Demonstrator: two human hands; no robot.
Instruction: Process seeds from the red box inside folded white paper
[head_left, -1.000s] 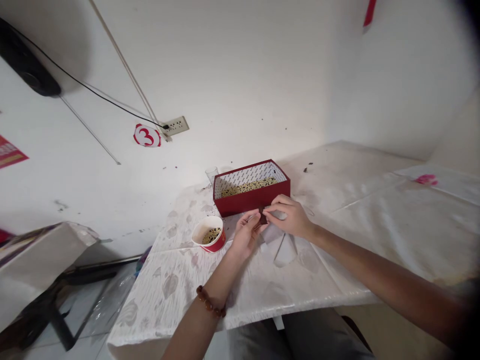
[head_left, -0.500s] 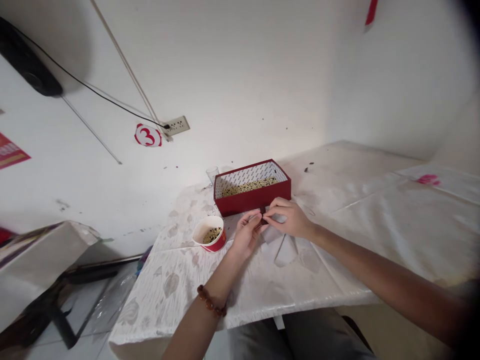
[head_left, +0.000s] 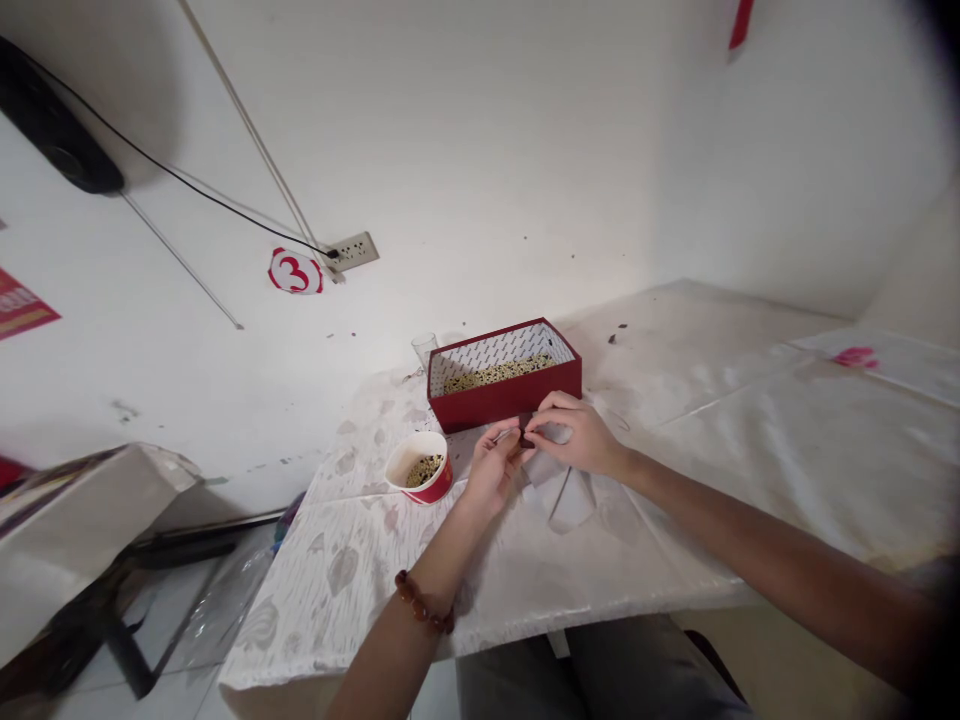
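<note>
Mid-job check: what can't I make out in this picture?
Head view:
Dark piece: partly covered by the left hand and right hand; too small to identify.
Glass: partly hidden behind the box.
Bits in the box: too small to identify.
Black device: cut off by the left edge.

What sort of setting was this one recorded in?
Possibly a small eatery, though it could be another plain indoor room: a red number 3 sign on the white wall, a patterned tablecloth, and a second covered table at the left.
</note>
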